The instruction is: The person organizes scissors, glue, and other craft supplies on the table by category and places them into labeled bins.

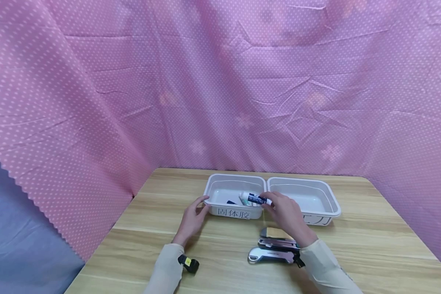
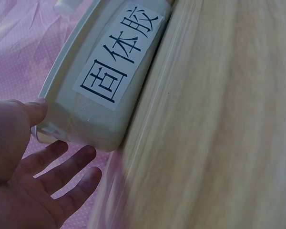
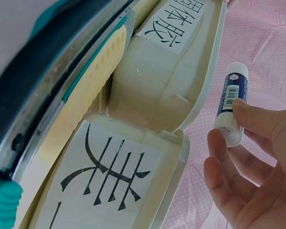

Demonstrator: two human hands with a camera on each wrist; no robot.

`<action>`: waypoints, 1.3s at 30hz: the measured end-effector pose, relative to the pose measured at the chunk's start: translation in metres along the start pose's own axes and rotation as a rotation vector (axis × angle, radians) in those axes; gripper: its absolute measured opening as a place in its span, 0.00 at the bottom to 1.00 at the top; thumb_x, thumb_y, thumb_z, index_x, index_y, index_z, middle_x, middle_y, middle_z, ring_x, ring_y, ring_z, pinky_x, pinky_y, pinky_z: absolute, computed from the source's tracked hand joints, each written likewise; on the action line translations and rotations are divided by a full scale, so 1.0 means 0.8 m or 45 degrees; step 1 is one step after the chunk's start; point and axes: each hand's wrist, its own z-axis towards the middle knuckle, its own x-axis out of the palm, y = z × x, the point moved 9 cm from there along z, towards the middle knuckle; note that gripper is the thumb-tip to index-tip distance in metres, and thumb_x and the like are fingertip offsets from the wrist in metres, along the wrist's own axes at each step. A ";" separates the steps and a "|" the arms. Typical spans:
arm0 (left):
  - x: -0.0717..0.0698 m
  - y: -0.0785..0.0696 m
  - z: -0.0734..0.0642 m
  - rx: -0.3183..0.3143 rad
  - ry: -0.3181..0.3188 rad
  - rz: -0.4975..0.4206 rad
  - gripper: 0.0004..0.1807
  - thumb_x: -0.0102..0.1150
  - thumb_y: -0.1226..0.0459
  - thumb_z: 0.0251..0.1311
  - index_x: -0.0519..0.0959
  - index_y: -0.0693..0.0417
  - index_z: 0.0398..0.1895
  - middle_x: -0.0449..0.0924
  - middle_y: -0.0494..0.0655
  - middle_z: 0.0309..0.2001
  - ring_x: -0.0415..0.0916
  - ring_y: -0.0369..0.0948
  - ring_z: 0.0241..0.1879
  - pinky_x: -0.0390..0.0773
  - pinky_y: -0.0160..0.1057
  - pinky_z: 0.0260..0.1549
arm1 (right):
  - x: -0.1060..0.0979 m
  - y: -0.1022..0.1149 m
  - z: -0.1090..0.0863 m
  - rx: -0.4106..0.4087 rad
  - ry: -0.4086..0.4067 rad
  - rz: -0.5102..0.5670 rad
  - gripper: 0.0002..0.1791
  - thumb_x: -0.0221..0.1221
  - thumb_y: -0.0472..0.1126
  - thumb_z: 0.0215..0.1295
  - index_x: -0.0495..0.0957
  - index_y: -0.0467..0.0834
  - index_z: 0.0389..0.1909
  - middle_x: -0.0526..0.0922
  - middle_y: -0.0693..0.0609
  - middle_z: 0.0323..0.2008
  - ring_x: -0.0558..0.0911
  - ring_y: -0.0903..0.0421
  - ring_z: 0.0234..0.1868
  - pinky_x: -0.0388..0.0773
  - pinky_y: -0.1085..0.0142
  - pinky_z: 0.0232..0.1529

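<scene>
My right hand pinches a glue stick by its lower end, between thumb and fingers. White with a dark blue label and white cap, the stick is over the left white plastic bin in the head view. My left hand touches that bin's near left corner; in the left wrist view its thumb is at the rim and the other fingers are spread at the end wall. A printed label with Chinese characters is on the front. Inside, a small dark blue item and a partly hidden greenish-white piece lie low.
Beside it on the right stands a second labelled white bin. Utility knives, including a silver-grey one and a yellow-handled one, lie on the wooden table below my right forearm. A pink dotted cloth hangs behind.
</scene>
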 end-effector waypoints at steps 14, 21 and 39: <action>-0.001 -0.001 0.000 0.002 -0.011 0.017 0.23 0.56 0.57 0.75 0.73 0.46 0.70 0.71 0.58 0.71 0.78 0.56 0.63 0.77 0.57 0.64 | 0.004 -0.004 0.001 0.039 0.020 -0.005 0.15 0.71 0.40 0.63 0.86 0.49 0.50 0.87 0.54 0.37 0.77 0.65 0.27 0.76 0.71 0.26; -0.001 -0.001 0.000 0.007 -0.015 0.018 0.23 0.57 0.57 0.74 0.73 0.46 0.70 0.70 0.58 0.72 0.78 0.56 0.63 0.77 0.57 0.64 | 0.008 -0.005 0.001 0.065 0.051 0.001 0.14 0.71 0.41 0.63 0.86 0.48 0.50 0.87 0.54 0.37 0.78 0.64 0.28 0.77 0.70 0.27; -0.001 0.002 0.000 -0.011 -0.006 0.020 0.24 0.56 0.57 0.75 0.72 0.47 0.71 0.70 0.56 0.72 0.78 0.56 0.63 0.77 0.57 0.63 | 0.011 -0.002 -0.001 0.069 0.098 0.058 0.17 0.70 0.38 0.63 0.84 0.44 0.53 0.88 0.48 0.43 0.87 0.57 0.36 0.87 0.61 0.36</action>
